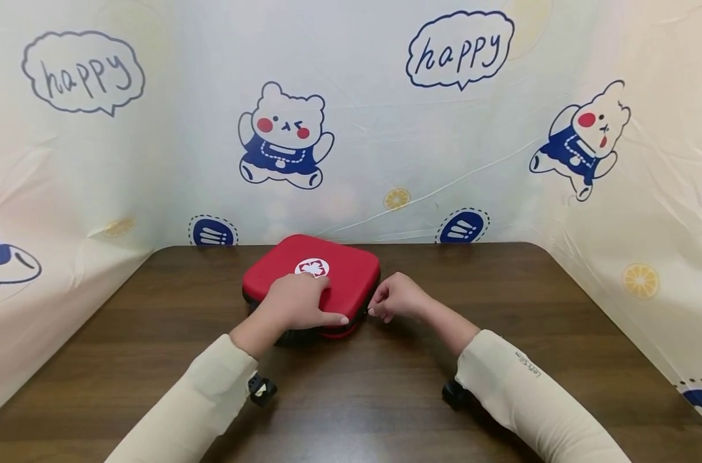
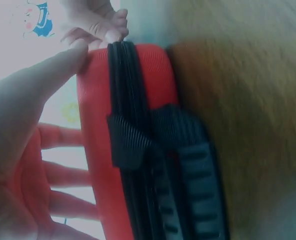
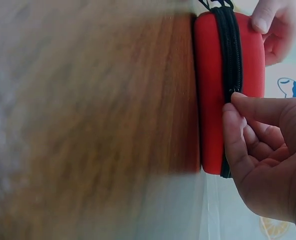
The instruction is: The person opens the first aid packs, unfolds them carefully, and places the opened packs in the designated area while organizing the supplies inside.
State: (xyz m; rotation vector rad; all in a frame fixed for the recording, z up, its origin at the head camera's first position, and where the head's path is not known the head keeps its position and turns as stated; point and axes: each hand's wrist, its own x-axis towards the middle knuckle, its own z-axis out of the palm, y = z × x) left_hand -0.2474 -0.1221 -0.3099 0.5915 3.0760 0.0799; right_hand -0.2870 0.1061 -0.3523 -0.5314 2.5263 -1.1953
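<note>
A red zip case (image 1: 348, 265) with a white round emblem lies on the table, its black zipper (image 3: 231, 55) running around the side. My left hand (image 1: 297, 303) rests on the lid with its fingers spread, the thumb near the front right corner. At the right side of the case, my right hand (image 1: 402, 297) pinches the small zipper pull (image 3: 232, 92) between thumb and index finger. The pull itself is mostly hidden by the fingertips. In the left wrist view a black ribbed handle (image 2: 195, 170) shows on the front side.
The brown wooden table (image 1: 351, 399) extends around the case. Behind it and at both sides hangs a pale curtain (image 1: 362, 128) printed with cartoon bears and the word happy. Each wrist wears a dark strapped camera (image 1: 262, 390) under a light sleeve.
</note>
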